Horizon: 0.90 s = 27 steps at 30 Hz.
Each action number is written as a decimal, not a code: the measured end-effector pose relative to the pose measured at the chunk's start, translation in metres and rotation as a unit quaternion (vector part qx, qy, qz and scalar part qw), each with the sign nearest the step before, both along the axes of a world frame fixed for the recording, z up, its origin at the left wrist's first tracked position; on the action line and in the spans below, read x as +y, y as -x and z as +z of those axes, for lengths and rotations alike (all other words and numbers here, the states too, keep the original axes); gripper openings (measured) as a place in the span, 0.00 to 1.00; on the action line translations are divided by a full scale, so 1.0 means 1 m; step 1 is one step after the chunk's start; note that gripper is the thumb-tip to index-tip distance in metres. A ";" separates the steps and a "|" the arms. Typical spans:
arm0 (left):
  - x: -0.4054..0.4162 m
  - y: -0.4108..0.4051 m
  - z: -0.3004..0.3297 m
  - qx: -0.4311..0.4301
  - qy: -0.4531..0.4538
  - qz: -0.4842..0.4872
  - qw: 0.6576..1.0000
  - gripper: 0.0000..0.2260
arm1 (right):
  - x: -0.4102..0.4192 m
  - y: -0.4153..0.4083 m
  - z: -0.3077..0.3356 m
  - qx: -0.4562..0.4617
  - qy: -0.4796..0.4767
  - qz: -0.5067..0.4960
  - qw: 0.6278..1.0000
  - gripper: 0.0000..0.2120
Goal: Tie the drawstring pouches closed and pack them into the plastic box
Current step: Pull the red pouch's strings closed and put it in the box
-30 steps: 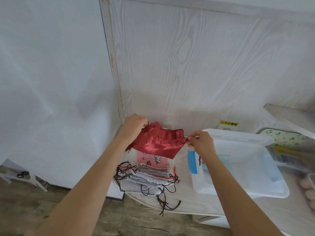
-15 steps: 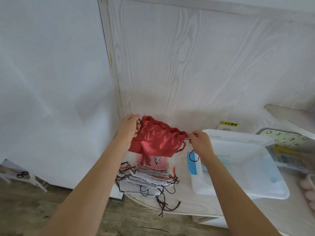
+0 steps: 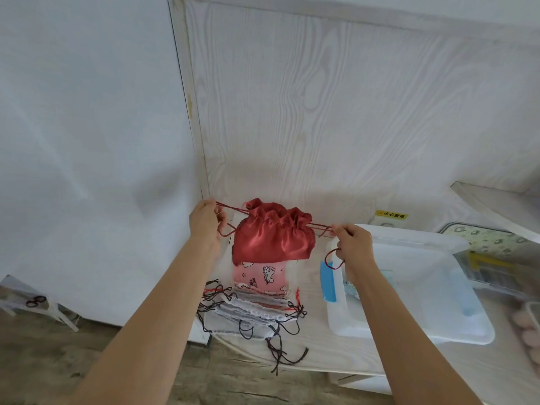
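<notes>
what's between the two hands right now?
Head view: the red satin drawstring pouch, mouth gathered, hangs between the left hand and right hand; each grips its red cords, stretched sideways.

Soft, even daylight fills the scene, bright but a little washed out and cool in tone. Faint, diffuse shadows fall on the wood-grain wall panel (image 3: 336, 118) behind the raised hands. No harsh glare shows. Wide-angle distortion bends straight edges toward the frame borders. The far right edge and near corners look soft and blurred.
</notes>
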<state>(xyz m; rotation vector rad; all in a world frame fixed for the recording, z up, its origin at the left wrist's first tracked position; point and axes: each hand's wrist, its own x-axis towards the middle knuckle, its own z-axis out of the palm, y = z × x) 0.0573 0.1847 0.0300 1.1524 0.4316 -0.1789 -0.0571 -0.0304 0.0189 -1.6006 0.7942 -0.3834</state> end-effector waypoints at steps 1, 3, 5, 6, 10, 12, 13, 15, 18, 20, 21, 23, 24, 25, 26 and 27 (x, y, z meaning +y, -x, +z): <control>-0.001 0.001 0.000 0.005 0.067 0.003 0.998 0.14 | 0.001 0.000 0.001 -0.027 -0.060 -0.002 0.998 0.10; -0.004 0.005 -0.002 0.018 0.180 -0.014 0.983 0.16 | 0.005 -0.002 0.004 -0.078 -0.184 0.000 0.980 0.11; -0.006 0.008 -0.005 0.027 0.232 -0.038 0.971 0.17 | 0.011 -0.004 0.008 -0.128 -0.302 0.000 0.945 0.10; -0.008 0.008 -0.005 0.028 0.236 -0.050 0.970 0.16 | 0.013 -0.005 0.009 -0.148 -0.345 -0.002 0.927 0.10; -0.011 0.010 -0.007 -0.038 0.059 -0.122 0.990 0.13 | 0.020 -0.011 0.014 -0.133 -0.238 0.022 0.962 0.12; -0.008 0.009 -0.010 -0.120 -0.141 -0.188 0.965 0.10 | 0.020 -0.014 0.016 -0.083 -0.060 0.070 0.992 0.10; -0.005 0.010 -0.010 -0.157 -0.219 -0.218 0.938 0.09 | 0.019 -0.014 0.016 -0.057 0.040 0.101 0.992 0.06; -0.004 0.012 -0.006 -0.205 -0.301 -0.257 0.895 0.10 | 0.017 -0.014 0.018 -0.018 0.190 0.164 0.968 0.03; -0.002 0.016 -0.002 -0.263 -0.408 -0.294 0.823 0.15 | 0.011 -0.015 0.019 0.035 0.330 0.233 0.914 0.09; -0.001 0.015 -0.002 -0.280 -0.447 -0.315 0.789 0.14 | 0.008 -0.015 0.021 0.063 0.391 0.246 0.885 0.09; -0.001 0.014 -0.002 -0.293 -0.465 -0.319 0.772 0.12 | 0.007 -0.015 0.021 0.071 0.404 0.248 0.878 0.09; -0.001 0.012 -0.003 -0.321 -0.509 -0.316 0.734 0.08 | 0.005 -0.014 0.022 0.081 0.415 0.246 0.872 0.08; -0.003 0.011 -0.004 -0.328 -0.523 -0.309 0.723 0.08 | 0.005 -0.014 0.021 0.087 0.418 0.239 0.873 0.08; -0.004 0.010 -0.004 -0.331 -0.531 -0.304 0.719 0.09 | 0.006 -0.014 0.019 0.093 0.420 0.225 0.874 0.09; -0.006 0.010 -0.005 -0.330 -0.535 -0.305 0.716 0.09 | 0.007 -0.014 0.018 0.097 0.423 0.207 0.877 0.09; -0.008 0.010 -0.004 -0.330 -0.537 -0.306 0.714 0.09 | 0.008 -0.014 0.016 0.098 0.427 0.189 0.879 0.10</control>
